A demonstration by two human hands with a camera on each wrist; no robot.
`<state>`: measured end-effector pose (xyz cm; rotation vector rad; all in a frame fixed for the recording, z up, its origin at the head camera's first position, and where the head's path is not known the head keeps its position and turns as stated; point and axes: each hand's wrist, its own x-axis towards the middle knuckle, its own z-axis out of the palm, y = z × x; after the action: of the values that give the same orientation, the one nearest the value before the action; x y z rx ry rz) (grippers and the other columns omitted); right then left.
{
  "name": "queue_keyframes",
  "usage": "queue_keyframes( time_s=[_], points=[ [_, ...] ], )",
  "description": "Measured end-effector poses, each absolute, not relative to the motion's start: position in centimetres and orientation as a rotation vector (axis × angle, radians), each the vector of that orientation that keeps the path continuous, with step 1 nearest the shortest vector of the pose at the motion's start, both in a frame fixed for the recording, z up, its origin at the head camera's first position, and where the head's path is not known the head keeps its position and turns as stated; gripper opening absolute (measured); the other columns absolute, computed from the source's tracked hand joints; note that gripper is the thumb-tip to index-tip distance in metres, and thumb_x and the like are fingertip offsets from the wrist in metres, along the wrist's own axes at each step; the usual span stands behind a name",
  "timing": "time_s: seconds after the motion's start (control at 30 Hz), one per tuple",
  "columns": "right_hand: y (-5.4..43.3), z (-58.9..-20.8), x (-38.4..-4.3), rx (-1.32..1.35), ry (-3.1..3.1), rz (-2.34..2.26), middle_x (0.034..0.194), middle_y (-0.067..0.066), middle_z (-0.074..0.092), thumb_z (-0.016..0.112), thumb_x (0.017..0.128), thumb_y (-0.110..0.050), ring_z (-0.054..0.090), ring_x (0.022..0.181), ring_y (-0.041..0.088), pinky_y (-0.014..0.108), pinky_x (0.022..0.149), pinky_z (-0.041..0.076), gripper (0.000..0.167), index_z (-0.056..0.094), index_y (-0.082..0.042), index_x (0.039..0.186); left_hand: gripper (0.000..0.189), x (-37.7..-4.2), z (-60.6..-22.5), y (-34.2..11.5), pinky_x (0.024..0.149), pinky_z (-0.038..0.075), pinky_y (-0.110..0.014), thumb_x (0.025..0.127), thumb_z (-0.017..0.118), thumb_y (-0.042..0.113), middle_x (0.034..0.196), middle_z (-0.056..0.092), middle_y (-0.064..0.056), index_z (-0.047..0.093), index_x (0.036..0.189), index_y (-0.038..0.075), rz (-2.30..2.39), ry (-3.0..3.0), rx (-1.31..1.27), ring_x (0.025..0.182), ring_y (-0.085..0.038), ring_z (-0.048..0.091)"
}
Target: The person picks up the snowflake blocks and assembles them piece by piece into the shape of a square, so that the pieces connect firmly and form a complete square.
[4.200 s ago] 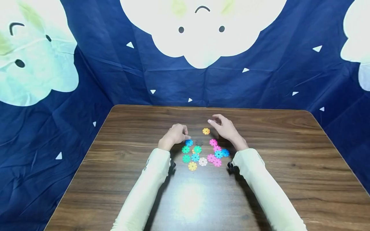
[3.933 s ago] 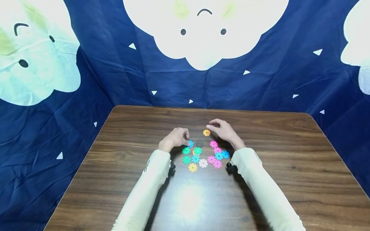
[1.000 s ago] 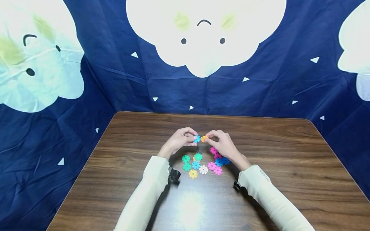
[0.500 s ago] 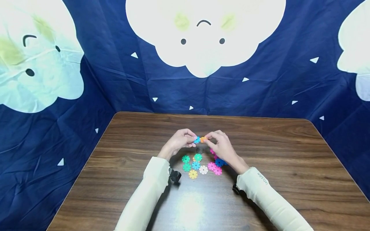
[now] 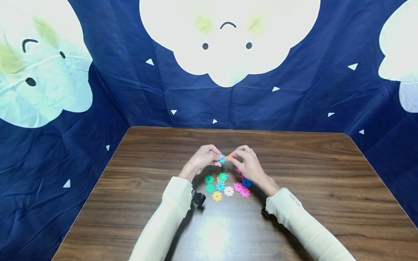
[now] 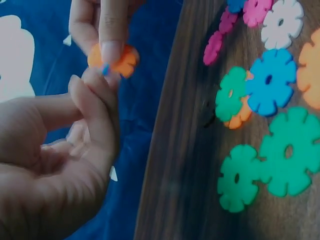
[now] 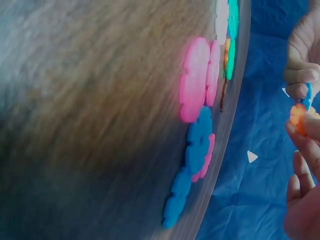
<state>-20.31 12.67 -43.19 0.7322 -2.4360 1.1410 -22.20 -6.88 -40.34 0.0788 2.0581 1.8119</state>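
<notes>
My left hand (image 5: pixel 204 158) pinches a blue flower-shaped interlocking disc (image 5: pixel 223 159) between thumb and fingers. Facing it, my right hand (image 5: pixel 249 166) pinches an orange interlocking disc (image 6: pixel 129 61) by its edge. The two discs meet at their notched rims above the table, turned at an angle to each other; in the head view the orange one appears nearly edge-on. Fingertips cover much of both discs. In the right wrist view the blue disc (image 7: pixel 308 95) sits right against the orange disc (image 7: pixel 298 118).
On the wooden table (image 5: pixel 147 163), nearer the body, lie more discs: green (image 5: pixel 208 179), blue (image 5: pixel 220 186), yellow (image 5: pixel 217 196), white (image 5: pixel 229 191) and pink (image 5: pixel 245 192). Some overlap. A dark translucent disc lies below the hands. Blue cloth (image 5: pixel 228 105) hangs behind the table.
Both hands have picked up their discs from the table and brought them together. Over the last second the orange disc has closed on the blue one and turned edge-on.
</notes>
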Motion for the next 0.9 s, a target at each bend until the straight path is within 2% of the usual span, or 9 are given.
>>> queue_keyframes(
  time_s=[0.13, 0.23, 0.33, 0.53, 0.73, 0.9],
  points=[
    [12.6, -43.3, -20.3, 0.737, -2.428, 1.142, 0.091, 0.004, 0.064, 0.074, 0.084, -0.017, 0.056, 0.091, 0.019, 0.033, 0.070, 0.044, 0.006, 0.073, -0.011, 0.086, 0.010, -22.1, -40.4, -6.8, 0.069, 0.057, -0.026, 0.091, 0.058, -0.001, 0.079, 0.060, -0.007, 0.054, 0.098, -0.006, 1.804, 2.068, 0.091, 0.059, -0.011, 0.062],
    [12.5, -43.3, -20.3, 0.709, -2.475, 1.163, 0.093, 0.003, 0.065, 0.074, 0.084, -0.019, 0.055, 0.093, 0.019, 0.036, 0.076, 0.043, 0.007, 0.073, -0.013, 0.088, 0.009, -22.2, -40.5, -7.0, 0.071, 0.057, -0.028, 0.092, 0.058, -0.001, 0.077, 0.061, -0.006, 0.054, 0.099, -0.006, 1.800, 2.060, 0.093, 0.060, -0.011, 0.062],
    [12.5, -43.1, -20.4, 0.705, -2.549, 1.180, 0.096, 0.003, 0.067, 0.073, 0.085, -0.021, 0.054, 0.098, 0.021, 0.042, 0.085, 0.042, 0.013, 0.072, -0.013, 0.095, 0.010, -22.3, -40.7, -7.3, 0.077, 0.058, -0.032, 0.093, 0.057, 0.001, 0.077, 0.061, -0.006, 0.053, 0.101, -0.005, 1.784, 2.055, 0.101, 0.062, -0.011, 0.062],
    [13.9, -42.6, -21.3, 0.607, -2.704, 1.231, 0.104, 0.003, 0.069, 0.068, 0.090, -0.026, 0.058, 0.103, 0.025, 0.048, 0.089, 0.048, 0.026, 0.067, -0.008, 0.108, 0.013, -22.6, -41.0, -7.8, 0.080, 0.058, -0.035, 0.094, 0.057, 0.004, 0.081, 0.061, -0.007, 0.053, 0.104, -0.003, 1.782, 2.071, 0.059, 0.065, -0.011, 0.062],
    [16.0, -43.1, -21.8, 0.480, -2.869, 1.214, 0.102, 0.006, 0.066, 0.068, 0.089, -0.024, 0.062, 0.096, 0.023, 0.043, 0.088, 0.051, 0.020, 0.066, -0.010, 0.103, 0.012, -22.8, -41.3, -8.6, 0.078, 0.057, -0.032, 0.094, 0.057, 0.003, 0.081, 0.063, -0.007, 0.053, 0.104, -0.002, 1.784, 2.078, 0.031, 0.065, -0.011, 0.063],
    [16.8, -43.9, -21.6, 0.540, -2.953, 1.141, 0.101, 0.010, 0.064, 0.072, 0.085, -0.021, 0.059, 0.095, 0.025, 0.043, 0.086, 0.049, 0.019, 0.067, -0.008, 0.099, 0.013, -22.8, -41.4, -9.0, 0.081, 0.057, -0.034, 0.094, 0.056, 0.003, 0.084, 0.063, -0.007, 0.053, 0.105, -0.002, 1.782, 2.076, 0.029, 0.067, -0.011, 0.063]
  ],
)
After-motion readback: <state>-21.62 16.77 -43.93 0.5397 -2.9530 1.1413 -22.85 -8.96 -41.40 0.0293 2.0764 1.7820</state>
